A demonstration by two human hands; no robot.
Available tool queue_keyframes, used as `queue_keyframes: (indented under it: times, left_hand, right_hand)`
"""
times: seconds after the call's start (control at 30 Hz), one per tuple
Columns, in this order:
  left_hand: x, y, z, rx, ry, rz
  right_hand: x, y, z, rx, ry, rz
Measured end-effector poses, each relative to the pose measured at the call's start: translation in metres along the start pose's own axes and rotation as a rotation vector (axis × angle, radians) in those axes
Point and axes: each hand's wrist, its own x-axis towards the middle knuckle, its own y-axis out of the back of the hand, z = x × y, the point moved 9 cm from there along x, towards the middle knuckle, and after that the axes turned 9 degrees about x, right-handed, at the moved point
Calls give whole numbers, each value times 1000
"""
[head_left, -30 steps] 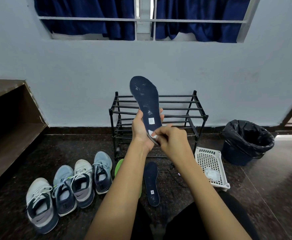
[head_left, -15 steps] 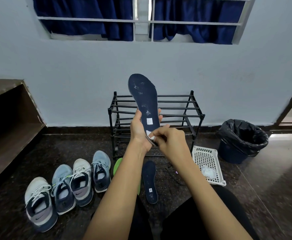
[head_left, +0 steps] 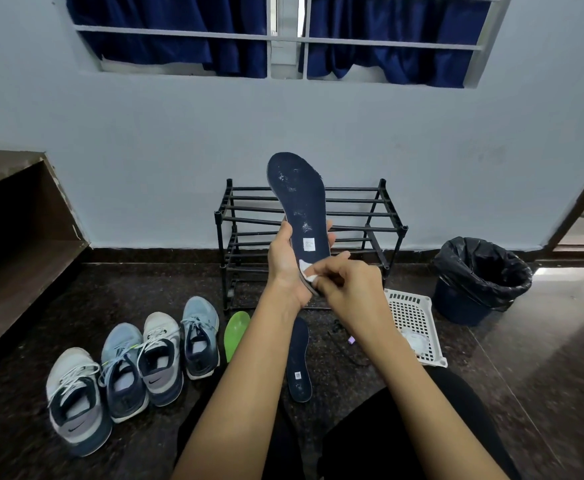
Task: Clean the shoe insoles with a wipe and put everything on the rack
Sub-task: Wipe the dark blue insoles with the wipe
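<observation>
barely anything has shifted since a sec ago: navy insole (head_left: pixel 299 199) still up in front of the rack (head_left: pixel 363 216), both hands still at its heel end, wipe still low on it.

navy insole stands nearly upright, toe end up & leaning a bit left, its speckled face w/ a small white label toward the camera. left hand (head_left: pixel 285 268) grips it from the left at the lower half: thumb along the near edge, fingertips showing past the far edge, heel end sitting in the palm. right hand (head_left: pixel 349 289) is just right of the heel end, fingers curled, pinching a small white wipe (head_left: pixel 307 268) against the insole below the label. the two hands touch or nearly touch at the heel; can't tell which.

on the dark stone floor below the hands: second navy insole (head_left: pixel 299 358) lies flat, label up, betw. the forearms. green insole (head_left: pixel 235 332) lies just left of it, partly hidden by the left forearm. four sneakers (head_left: pixel 159 358) sit in a row left of that, toes toward the wall.

rack is black, w/ bar shelves, and stands against the pale wall. right of it a white perforated basket (head_left: pixel 415 317) w/ a crumpled white wad in it, then a bin (head_left: pixel 480 275) w/ black liner.
</observation>
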Motion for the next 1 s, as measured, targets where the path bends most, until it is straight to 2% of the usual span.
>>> queue_keyframes:
  times: [0.17,0.43,0.63,0.77,1.0]
  left_hand:
    - [1,1,-11,44,34,61]
    - [9,3,6,-12,5,29]
    - [17,11,11,21,-16,94]
    - [20,13,20,54,-20,86]
    - [22,12,13,23,-19,78]
  right_hand:
    - [15,3,-10,16,56,104]
    - [17,-5,-5,-62,19,-62]
    - [38,-13,-12,-44,88,-18]
    - [42,-20,-17,-88,162,-52]
    - [29,-15,-2,-150,126,-47]
